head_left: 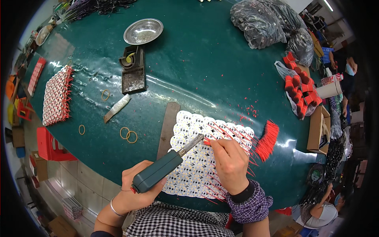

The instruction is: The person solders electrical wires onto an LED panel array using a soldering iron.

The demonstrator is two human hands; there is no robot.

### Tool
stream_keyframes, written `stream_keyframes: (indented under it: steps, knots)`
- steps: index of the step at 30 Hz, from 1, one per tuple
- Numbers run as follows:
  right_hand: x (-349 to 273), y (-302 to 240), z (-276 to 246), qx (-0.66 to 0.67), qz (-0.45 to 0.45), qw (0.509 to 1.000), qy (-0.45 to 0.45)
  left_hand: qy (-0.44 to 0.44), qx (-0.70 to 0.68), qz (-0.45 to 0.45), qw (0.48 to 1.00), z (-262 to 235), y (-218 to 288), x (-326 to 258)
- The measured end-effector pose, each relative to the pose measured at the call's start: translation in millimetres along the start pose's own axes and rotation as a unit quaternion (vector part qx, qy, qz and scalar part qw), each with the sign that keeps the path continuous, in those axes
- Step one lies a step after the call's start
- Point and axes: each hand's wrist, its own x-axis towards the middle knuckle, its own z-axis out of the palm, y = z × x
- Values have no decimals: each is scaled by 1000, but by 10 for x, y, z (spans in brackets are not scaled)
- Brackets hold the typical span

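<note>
Our left hand (pixel 136 189) is gripping the soldering iron (pixel 166 166) and the right hand (pixel 231 164) pinches a red wire (pixel 207 143) on the LED board sheet (pixel 197 158) at the worktop's near edge, so we reckon roughly half the boards are wired, the left half still bare.

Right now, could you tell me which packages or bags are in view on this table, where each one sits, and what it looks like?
Dark bags: far right of the table, bulging clear plastic full of dark parts.
Clear bag: right edge, flat, under a heap of red caps.
Cardboard box: right edge, brown, open.
Paper cup: right edge, pale, lying on its side.
No screens or signs show.
</note>
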Motion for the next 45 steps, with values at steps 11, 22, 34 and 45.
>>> stream_keyframes:
  steps: [11,22,34,45]
  knots:
    - [-10,-6,-2,-12,0,1000,-4,-6,36,27,999,-10,-12,6]
    - [6,-59,-110,-20,15,1000,-16,29,-17,15,999,-58,-36,-133]
    - [-145,-139,-211,-11,5,1000,4,14,-10,16,1000,-81,17,-205]
    - [-187,-85,-80,12,10,1000,-3,-14,-14,-16,1000,-33,25,-196]
